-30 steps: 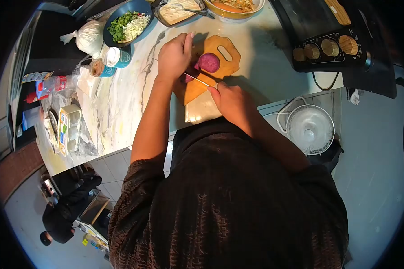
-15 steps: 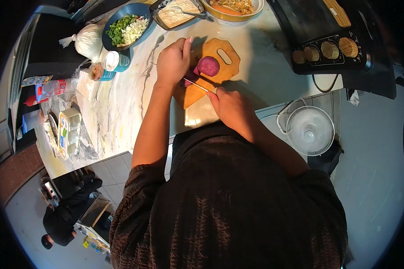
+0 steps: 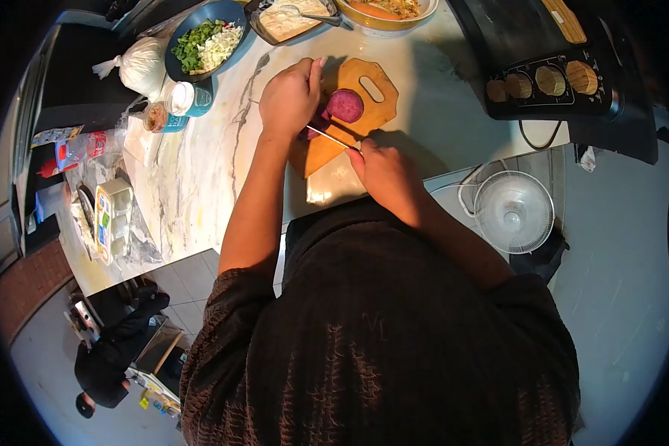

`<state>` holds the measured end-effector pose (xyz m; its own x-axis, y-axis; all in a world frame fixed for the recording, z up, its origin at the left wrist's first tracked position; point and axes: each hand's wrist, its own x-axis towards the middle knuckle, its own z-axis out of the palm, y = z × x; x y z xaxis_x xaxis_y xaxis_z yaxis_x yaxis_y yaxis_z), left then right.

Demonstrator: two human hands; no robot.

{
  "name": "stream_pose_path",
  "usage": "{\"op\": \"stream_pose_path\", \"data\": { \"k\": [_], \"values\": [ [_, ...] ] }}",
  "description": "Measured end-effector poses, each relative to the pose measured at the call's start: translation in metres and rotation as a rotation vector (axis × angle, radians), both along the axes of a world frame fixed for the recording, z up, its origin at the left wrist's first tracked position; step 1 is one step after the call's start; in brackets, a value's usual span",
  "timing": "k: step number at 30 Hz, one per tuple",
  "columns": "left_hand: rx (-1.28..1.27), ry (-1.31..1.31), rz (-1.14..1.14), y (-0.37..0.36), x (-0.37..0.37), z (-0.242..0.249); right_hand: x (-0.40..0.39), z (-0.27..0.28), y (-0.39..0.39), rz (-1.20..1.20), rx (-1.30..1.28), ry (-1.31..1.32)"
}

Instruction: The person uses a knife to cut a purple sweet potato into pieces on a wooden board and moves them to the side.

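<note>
A wooden cutting board (image 3: pixel 380 111) lies on the marble counter, its slot handle at the far end. On it rests a round purple vegetable piece (image 3: pixel 346 106), cut face up. Smaller purple pieces (image 3: pixel 317 126) lie beside it, partly covered by my left hand (image 3: pixel 290 100). That hand is closed over the board's left edge; what its fingers hold is hidden. My right hand (image 3: pixel 389 175) is wrapped round the handle of a knife (image 3: pixel 332 137), whose blade points left across the board at the smaller pieces.
Beyond the board stand a blue bowl of chopped vegetables (image 3: pixel 234 56), a dark tray (image 3: pixel 260 28) with a spoon and a yellow-rimmed bowl (image 3: pixel 372 18). Jars (image 3: pixel 189 100) and an egg carton (image 3: pixel 115 223) are left, a stove (image 3: pixel 550 108) right. A person (image 3: pixel 104 372) is at lower left.
The view has shifted slightly. Both hands stay at the board, with the knife still among the smaller pieces and only slightly moved.
</note>
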<state>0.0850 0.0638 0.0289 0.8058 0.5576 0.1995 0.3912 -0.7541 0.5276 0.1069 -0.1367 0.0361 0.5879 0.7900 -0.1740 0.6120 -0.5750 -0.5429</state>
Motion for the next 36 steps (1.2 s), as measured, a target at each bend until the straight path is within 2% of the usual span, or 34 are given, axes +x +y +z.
{"op": "stream_pose_path", "data": {
  "k": [7, 22, 24, 31, 33, 36],
  "values": [
    [0.014, 0.043, 0.001, 0.003, 0.003, -0.002, 0.002, 0.004, 0.002, -0.017, -0.036, 0.045],
    [-0.170, -0.005, 0.060, 0.009, -0.002, -0.002, -0.003, 0.020, 0.011, -0.013, -0.115, 0.020],
    [-0.031, 0.009, 0.066, 0.005, -0.002, -0.001, -0.003, 0.016, 0.008, -0.021, -0.119, 0.029],
    [-0.005, 0.045, 0.066, 0.003, 0.003, -0.002, 0.000, 0.012, 0.006, -0.011, -0.134, 0.031],
    [-0.157, -0.020, 0.068, 0.008, 0.001, -0.005, 0.000, 0.020, 0.008, -0.004, -0.148, 0.038],
    [-0.192, -0.065, 0.074, 0.009, 0.003, -0.008, 0.000, 0.027, 0.009, -0.008, -0.164, 0.017]
  ]
}}
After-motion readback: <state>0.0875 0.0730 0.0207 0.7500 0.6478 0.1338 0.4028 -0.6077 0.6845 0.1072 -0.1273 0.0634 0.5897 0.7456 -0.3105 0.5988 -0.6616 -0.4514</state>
